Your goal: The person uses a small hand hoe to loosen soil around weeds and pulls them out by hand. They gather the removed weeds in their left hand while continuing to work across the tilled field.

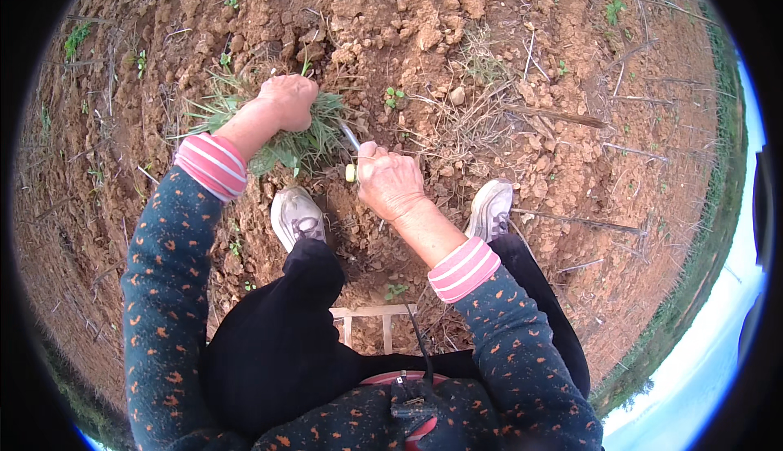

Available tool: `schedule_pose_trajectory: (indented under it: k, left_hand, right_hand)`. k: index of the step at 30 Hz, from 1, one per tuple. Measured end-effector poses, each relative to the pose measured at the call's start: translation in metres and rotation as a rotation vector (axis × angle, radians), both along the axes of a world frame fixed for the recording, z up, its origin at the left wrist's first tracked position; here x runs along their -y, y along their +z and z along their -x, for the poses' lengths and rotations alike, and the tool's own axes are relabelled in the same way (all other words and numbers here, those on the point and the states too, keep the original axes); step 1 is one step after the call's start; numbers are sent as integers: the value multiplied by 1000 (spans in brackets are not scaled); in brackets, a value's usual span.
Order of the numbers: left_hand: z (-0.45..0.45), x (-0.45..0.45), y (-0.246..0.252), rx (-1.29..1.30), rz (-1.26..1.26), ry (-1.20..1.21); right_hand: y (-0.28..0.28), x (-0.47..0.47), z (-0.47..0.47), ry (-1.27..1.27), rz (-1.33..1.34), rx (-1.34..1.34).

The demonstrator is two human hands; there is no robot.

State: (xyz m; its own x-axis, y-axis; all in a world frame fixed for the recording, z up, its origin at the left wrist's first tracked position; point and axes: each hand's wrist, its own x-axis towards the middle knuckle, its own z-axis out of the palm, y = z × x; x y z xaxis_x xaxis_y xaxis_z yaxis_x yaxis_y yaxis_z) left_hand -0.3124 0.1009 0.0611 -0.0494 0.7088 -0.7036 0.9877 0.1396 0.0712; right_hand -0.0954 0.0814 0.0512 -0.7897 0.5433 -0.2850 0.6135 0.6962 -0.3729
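Note:
My left hand [287, 101] is curled into a fist on a bunch of pulled green weeds [300, 145], whose grassy blades and leaves stick out on both sides. Its fingertips are hidden beneath the hand. To the right and nearer to me, my right hand [391, 179] grips a hand tool with a thin metal shaft [349, 135]. A yellow end [350, 172] shows beside the thumb. The shaft points up and left toward the weeds, and the tool's working end is hidden by them or by soil.
Cloddy brown soil [422, 35] surrounds my shoes [298, 215]. A small seedling [393, 97] grows ahead of my right hand. Dry grass [471, 121] and a woody stalk [556, 116] lie to the right. A low wooden frame [367, 311] is between my legs.

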Motion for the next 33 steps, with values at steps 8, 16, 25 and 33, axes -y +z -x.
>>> schedule_pose_trajectory:
  k: [8,16,25,33]
  left_hand:
    - [45,88,3,795,-412,1091]
    - [-3,110,-7,649,-410,639]
    - [-23,116,-6,581,-371,483]
    - [-23,130,8,624,-317,377]
  right_hand:
    - [50,4,-90,-671,313,-129]
    - [40,-70,-132,-1010,273,-75]
    - [-4,-122,-85,-1460,668,-310]
    - [-87,-130,-54,-1306,245,-319]
